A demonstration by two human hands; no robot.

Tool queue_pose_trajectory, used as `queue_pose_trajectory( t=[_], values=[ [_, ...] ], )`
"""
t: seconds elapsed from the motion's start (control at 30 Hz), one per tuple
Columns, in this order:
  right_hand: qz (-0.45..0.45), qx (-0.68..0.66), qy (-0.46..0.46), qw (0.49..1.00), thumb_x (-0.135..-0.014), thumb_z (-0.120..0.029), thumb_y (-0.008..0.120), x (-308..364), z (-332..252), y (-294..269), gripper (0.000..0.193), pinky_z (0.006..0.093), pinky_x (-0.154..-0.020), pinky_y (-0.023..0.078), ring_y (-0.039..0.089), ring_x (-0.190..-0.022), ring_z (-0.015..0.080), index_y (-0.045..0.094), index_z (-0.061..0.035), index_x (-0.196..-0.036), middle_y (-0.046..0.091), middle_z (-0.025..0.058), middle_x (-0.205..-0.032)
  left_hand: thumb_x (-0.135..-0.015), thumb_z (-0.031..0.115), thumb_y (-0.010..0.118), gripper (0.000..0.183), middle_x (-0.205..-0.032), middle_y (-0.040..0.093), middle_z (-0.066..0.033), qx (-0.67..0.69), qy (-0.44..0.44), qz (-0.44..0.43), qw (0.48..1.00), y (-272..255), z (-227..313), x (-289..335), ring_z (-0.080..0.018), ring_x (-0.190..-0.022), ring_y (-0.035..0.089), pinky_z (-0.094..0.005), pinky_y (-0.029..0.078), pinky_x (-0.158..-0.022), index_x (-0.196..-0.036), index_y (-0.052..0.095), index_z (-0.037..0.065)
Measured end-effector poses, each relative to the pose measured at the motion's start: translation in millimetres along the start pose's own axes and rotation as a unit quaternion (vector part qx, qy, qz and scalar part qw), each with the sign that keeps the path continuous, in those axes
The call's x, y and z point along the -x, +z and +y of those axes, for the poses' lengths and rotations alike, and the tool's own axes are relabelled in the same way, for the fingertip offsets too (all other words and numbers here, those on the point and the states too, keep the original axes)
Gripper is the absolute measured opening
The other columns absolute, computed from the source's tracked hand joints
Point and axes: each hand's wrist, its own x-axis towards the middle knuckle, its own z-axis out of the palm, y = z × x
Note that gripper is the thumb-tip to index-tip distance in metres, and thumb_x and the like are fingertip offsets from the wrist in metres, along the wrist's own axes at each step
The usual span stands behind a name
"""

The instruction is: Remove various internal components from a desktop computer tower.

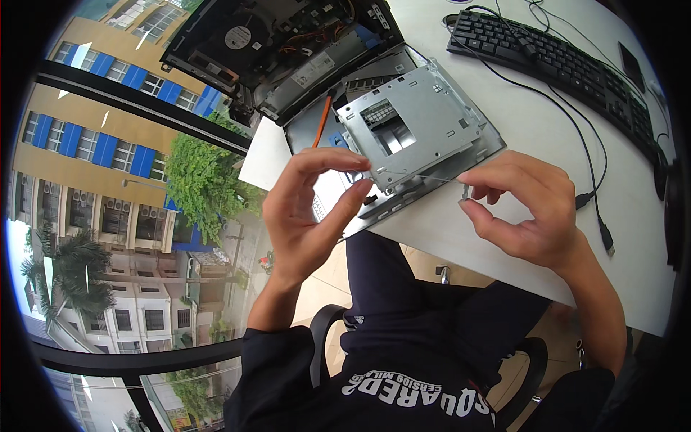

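In front of me, my left hand [306,212] and my right hand [525,209] are raised, thumb and forefinger curved toward each other. A thin, pale strip [425,177], seemingly metal, spans the gap between them. Its small bent end [465,192] sits between my right thumb and forefinger. At the left end, my fingertips close around the strip; its exact shape there is hard to make out. Just beyond the hands lies an opened desktop computer case [497,138], with a silver drive bracket [425,108] across it. An orange cable [322,121] runs beside the bracket.
The hinged-up case section [245,36] with a fan stands at the back left. A black keyboard [554,61] and loose cables [594,151] lie on the white table [461,219] to the right. A window [144,165] is on my left.
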Motion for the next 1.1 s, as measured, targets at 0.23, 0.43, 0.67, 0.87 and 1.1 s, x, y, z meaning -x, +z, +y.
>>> queue_pose_trajectory(
  t=[0.23,0.43,0.67,0.87,1.1],
  values=[
    [0.021,0.015,0.004,1.0,-0.071,0.003,0.08,-4.3,-1.1,-2.1,0.028,0.0272,-0.056,0.052,0.066,-0.067,0.0173,0.071,-0.0035,-0.096,0.068,0.0076,-0.08,-0.099,0.009,0.062,0.021,-0.115,0.068,-0.0156,-0.181,0.001,0.291,0.939,-101.3,-25.2,-12.9,-0.0208,-0.109,0.065,-0.0353,0.05,-0.098,-0.116,0.062,-0.004],
    [0.073,0.05,0.04,0.995,-0.073,0.005,0.079,-17.5,-0.5,0.5,0.024,0.0282,-0.076,0.057,0.072,-0.084,0.022,0.071,-0.0001,-0.094,0.073,0.0116,-0.099,-0.101,0.035,0.06,0.041,-0.113,0.069,-0.013,-0.056,-0.129,0.355,0.924,-172.2,-144.2,-22.4,-0.0214,-0.106,0.066,-0.0361,0.049,-0.09,-0.118,0.062,-0.002],
    [0.011,-0.001,0.09,0.996,-0.078,-0.012,0.077,-89.6,-13.9,78.1,0.016,0.0316,-0.069,0.055,0.072,-0.074,0.0222,0.075,-0.0005,-0.088,0.074,0.0123,-0.081,-0.1,0.053,0.051,0.055,-0.103,0.071,-0.0127,0.118,-0.235,0.357,0.896,-192.4,-232.6,-58.6,-0.0244,-0.099,0.069,-0.0365,0.049,-0.082,-0.11,0.063,0.001],
    [-0.009,0.004,0.14,0.99,-0.075,-0.02,0.076,-157.1,17.8,161.8,0.021,0.0376,-0.075,0.059,0.074,-0.077,0.0292,0.079,-0.0034,-0.088,0.075,0.0134,-0.08,-0.104,0.049,0.043,0.049,-0.091,0.072,-0.0087,0.109,-0.207,0.351,0.907,-170.7,-233.1,-73.8,-0.0223,-0.078,0.072,-0.0305,0.047,-0.073,-0.1,0.062,0.004],
    [-0.039,0.016,0.161,0.986,-0.074,-0.023,0.076,-205.9,37.2,242.6,0.021,0.0369,-0.073,0.058,0.073,-0.073,0.0282,0.079,-0.007,-0.087,0.075,0.0117,-0.077,-0.103,0.051,0.042,0.059,-0.109,0.071,-0.0108,0.13,-0.165,0.363,0.908,-168.3,-226.0,-69.1,-0.0187,-0.096,0.067,-0.033,0.051,-0.081,-0.13,0.057,0.001]
  ],
)
